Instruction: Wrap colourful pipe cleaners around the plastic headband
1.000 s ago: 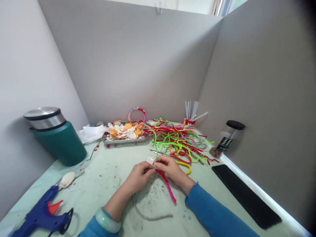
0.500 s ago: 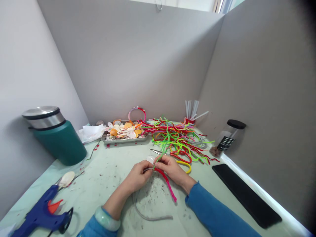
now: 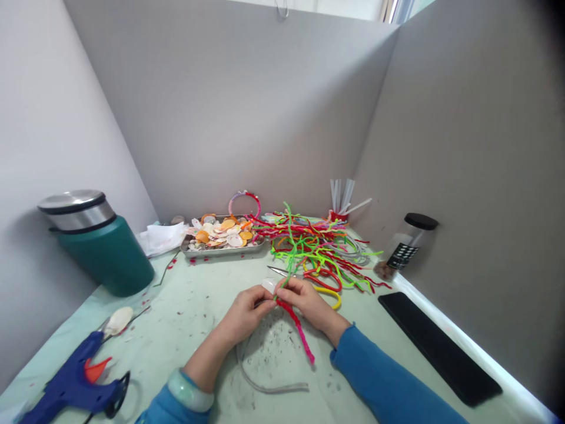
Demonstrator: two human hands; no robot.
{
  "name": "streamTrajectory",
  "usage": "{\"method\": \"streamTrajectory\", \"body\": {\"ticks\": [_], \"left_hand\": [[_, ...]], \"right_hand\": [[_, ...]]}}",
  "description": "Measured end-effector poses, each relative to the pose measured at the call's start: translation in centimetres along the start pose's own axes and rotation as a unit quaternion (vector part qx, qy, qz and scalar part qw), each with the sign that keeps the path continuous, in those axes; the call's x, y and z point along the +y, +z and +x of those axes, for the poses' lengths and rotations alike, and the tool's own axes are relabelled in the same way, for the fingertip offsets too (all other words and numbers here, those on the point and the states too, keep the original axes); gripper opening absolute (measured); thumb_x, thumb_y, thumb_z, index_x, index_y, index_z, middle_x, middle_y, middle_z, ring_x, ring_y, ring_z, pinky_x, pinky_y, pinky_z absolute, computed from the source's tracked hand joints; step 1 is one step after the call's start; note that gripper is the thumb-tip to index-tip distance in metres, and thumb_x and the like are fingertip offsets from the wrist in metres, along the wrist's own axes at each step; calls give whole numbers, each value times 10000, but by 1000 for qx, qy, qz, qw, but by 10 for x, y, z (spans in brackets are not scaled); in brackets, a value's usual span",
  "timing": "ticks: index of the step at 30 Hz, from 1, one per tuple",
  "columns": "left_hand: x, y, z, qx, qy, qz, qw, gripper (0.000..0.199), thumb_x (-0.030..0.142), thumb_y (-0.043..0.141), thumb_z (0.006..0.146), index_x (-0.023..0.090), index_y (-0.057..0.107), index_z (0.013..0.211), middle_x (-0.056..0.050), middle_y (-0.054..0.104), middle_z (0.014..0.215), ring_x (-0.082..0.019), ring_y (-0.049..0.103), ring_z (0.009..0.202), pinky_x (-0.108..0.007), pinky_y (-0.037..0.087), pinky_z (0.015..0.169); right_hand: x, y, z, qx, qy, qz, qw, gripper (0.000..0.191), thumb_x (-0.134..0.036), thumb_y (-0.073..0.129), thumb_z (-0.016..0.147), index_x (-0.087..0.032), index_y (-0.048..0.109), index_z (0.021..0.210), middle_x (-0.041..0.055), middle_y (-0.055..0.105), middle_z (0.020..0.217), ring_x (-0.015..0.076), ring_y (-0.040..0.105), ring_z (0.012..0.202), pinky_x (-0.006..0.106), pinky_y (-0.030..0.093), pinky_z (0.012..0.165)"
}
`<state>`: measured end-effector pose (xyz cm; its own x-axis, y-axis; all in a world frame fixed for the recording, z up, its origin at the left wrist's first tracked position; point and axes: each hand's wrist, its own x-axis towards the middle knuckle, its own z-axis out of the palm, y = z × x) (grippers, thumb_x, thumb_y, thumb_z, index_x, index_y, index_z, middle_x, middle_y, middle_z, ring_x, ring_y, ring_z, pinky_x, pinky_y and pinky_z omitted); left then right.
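Observation:
Near the middle of the table, my left hand (image 3: pixel 248 312) pinches a grey cord (image 3: pixel 265 388) where coloured yarn wraps it; the cord's free end curves down onto the table. My right hand (image 3: pixel 305 300) touches fingertips with it, closed on a green fuzzy strand (image 3: pixel 289 247) that rises up and away. A red and pink wrapped length (image 3: pixel 300 333) slants down to the right from between my hands. The exact wrapping point is partly hidden by my fingers. Just behind them lie scissors (image 3: pixel 324 280) with red and yellow handles and a whitish disc (image 3: pixel 269 285).
A pile of coloured strands (image 3: pixel 326 241) and a metal tray (image 3: pixel 220 251) of shells stand behind. Left are a green bottle (image 3: pixel 108 253) and a blue glue gun (image 3: pixel 73 377). To the right are a jar (image 3: pixel 404 250) and a long black object (image 3: pixel 436 347).
The green strand has swung to stand more upright and further left above my hands. My left fingers have closed in over the wrapping point.

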<state>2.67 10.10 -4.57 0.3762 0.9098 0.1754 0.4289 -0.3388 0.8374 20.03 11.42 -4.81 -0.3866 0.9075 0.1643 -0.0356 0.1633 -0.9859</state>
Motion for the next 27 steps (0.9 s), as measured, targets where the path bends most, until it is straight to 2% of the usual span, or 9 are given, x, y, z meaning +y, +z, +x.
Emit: {"method": "streamTrajectory", "body": {"ticks": [6,12,17,22,27], "left_hand": [[6,-2,-3,26,73,71,994,123,194,544,794,155,628,713,-7,578,709,-114,528,674,-208,383,640],[9,-2,-7,46,136,128,981,164,215,496,845,169,631,763,-29,575,753,-123,531,697,-221,388,644],[14,-4,-8,61,143,116,981,205,249,470,863,169,638,776,-39,560,736,-129,529,679,-227,392,633],[14,-3,-9,95,136,95,982,175,263,520,834,174,660,776,-26,559,672,-122,508,615,-221,374,589],[14,-3,-8,102,111,76,986,193,259,548,814,172,659,947,2,547,622,-99,450,539,-206,344,540]], "right_hand": [[-6,2,-1,18,12,0,1000,233,-362,629,746,-143,571,688,-41,466,613,94,395,580,220,321,565],[-4,1,0,30,34,-14,999,217,-319,623,728,-139,545,635,-50,425,569,87,356,551,215,282,526],[-2,-1,0,20,27,1,999,189,-309,641,720,-141,578,660,-36,482,597,98,409,583,216,324,557],[-3,-2,-1,15,13,10,1000,206,-342,668,709,-145,610,708,-16,552,650,117,467,627,229,372,602],[-2,-2,-2,11,14,31,999,223,-352,677,709,-137,620,713,-10,571,659,118,489,632,237,382,622]]}}
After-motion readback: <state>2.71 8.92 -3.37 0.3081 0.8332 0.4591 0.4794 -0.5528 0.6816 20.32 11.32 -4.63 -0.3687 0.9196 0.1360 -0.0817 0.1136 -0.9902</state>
